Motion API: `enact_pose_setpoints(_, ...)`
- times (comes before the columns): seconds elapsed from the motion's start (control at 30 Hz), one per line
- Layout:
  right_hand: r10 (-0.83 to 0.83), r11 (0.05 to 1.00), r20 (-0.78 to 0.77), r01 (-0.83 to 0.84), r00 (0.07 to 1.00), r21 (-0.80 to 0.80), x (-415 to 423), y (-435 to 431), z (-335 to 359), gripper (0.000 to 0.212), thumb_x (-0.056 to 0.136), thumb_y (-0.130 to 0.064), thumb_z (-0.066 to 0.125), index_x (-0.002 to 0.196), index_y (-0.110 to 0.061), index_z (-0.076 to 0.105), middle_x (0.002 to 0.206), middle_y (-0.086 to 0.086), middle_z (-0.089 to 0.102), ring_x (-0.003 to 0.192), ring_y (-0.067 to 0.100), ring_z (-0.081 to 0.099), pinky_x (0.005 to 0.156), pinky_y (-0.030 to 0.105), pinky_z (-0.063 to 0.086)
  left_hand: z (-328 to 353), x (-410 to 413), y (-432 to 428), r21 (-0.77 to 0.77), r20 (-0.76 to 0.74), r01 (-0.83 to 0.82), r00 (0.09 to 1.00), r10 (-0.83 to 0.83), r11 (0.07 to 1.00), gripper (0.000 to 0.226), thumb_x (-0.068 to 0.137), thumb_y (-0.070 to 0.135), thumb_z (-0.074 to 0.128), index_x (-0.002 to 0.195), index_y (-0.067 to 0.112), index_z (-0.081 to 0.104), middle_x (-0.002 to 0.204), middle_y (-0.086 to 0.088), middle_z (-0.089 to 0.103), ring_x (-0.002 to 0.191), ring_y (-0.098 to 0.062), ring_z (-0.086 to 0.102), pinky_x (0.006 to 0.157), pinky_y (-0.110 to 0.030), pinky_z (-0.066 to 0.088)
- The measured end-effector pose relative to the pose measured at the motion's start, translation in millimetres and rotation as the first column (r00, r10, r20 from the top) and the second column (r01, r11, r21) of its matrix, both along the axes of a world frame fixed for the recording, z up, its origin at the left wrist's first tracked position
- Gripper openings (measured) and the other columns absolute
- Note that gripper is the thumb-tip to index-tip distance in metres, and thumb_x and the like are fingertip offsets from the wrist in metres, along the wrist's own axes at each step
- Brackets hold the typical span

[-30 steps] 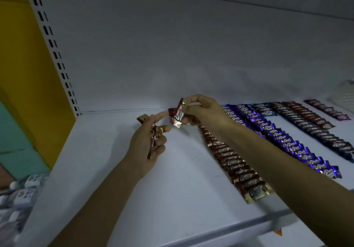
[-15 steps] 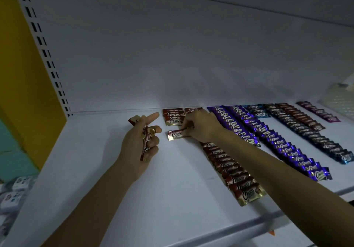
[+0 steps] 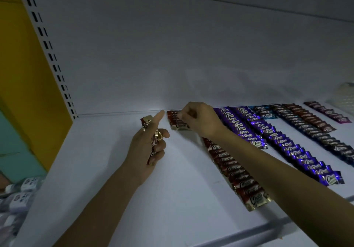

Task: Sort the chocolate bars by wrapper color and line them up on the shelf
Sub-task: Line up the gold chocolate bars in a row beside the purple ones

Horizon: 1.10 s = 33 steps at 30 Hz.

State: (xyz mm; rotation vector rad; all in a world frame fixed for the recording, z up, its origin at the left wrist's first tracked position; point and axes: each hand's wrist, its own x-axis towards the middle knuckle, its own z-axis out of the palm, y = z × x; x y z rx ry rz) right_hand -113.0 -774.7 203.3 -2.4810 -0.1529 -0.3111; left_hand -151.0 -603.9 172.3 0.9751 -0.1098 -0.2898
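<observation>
Gripping red bars (image 3: 146, 119) in left hand (image 3: 145, 151), centre frame, index out. Curling right hand (image 3: 199, 120) on short red row (image 3: 178, 125) just right; pinch or press, cannot tell. Row axis back-to-front on shelf (image 3: 115, 189); next slot probably near end, nearer right hand.

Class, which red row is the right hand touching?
The short red row at the shelf's back; the long red row beside it reaches the front edge.

Chocolate bars (image 3: 236, 170) — overlapping, colour-sorted rows.
</observation>
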Motion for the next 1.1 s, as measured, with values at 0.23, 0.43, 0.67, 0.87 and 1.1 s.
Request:
enact_pose_setpoints(0.23,0.341,0.867,-0.294,-0.177,0.893,0.465,-42.1,26.6,23.3,0.014,0.086,-0.025,0.067,0.074,-0.018,0.068,0.062,-0.006,0.064,0.063,0.000,0.056,0.057,0.012,0.039,-4.3,-4.6,-6.6,0.305,0.186,-0.067,0.983,0.010,0.950,0.047,0.100,0.017,0.048,0.131,0.051,0.040,0.061,0.003,0.055,0.043,-0.006,0.030,0.036,-0.018,0.023)
enact_pose_setpoints(0.43,0.177,0.836,-0.290,0.012,0.940,0.549,-41.6,8.5,15.1,0.006,0.087,-0.020,0.066,0.082,-0.016,0.066,0.078,-0.005,0.069,0.065,0.002,0.061,0.064,0.024,0.041,-3.0,-7.3,-9.0,0.405,0.195,-0.081,0.981,0.000,0.911,0.018,0.098,0.012,0.049,0.083,0.015,0.059,0.074,-0.007,0.063,0.043,-0.010,0.026,0.038,-0.018,0.019)
enact_pose_setpoints(0.67,0.236,0.828,-0.158,-0.114,0.959,0.548,-48.2,2.2,17.0,0.024,0.083,0.003,0.065,0.101,-0.013,0.060,0.089,0.004,0.065,0.075,0.012,0.063,0.062,0.018,0.048,-3.8,-7.8,-8.5,0.412,0.168,-0.136,0.983,0.072,0.901,0.019,0.094,0.012,0.056,0.077,0.006,0.060,0.068,-0.011,0.053,0.043,-0.008,0.028,0.039,-0.019,0.021)
enact_pose_setpoints(0.87,0.249,0.892,-0.184,-0.152,0.951,0.425,-39.6,-8.2,11.1,0.014,0.082,0.004,0.067,0.080,-0.010,0.066,0.074,0.005,0.066,0.065,0.008,0.062,0.068,0.018,0.053,-1.5,-6.4,-9.5,0.268,0.096,-0.150,0.987,0.129,0.952,0.023,0.098,0.023,0.052,0.077,0.013,0.057,0.060,0.001,0.057,0.041,-0.008,0.025,0.038,-0.016,0.017)
enact_pose_setpoints(1.1,0.028,0.971,-0.188,-0.071,0.982,-0.227,-20.6,-10.8,-10.0,0.008,0.082,-0.018,0.071,0.079,-0.025,0.074,0.073,-0.016,0.063,0.075,0.000,0.055,0.079,0.025,0.039,-5.8,3.5,0.1,-0.019,-0.093,-0.101,0.991,0.099,0.995,0.037,0.101,0.034,0.039,0.116,0.008,0.061,0.061,0.007,0.047,0.039,-0.004,0.031,0.030,-0.014,0.021)
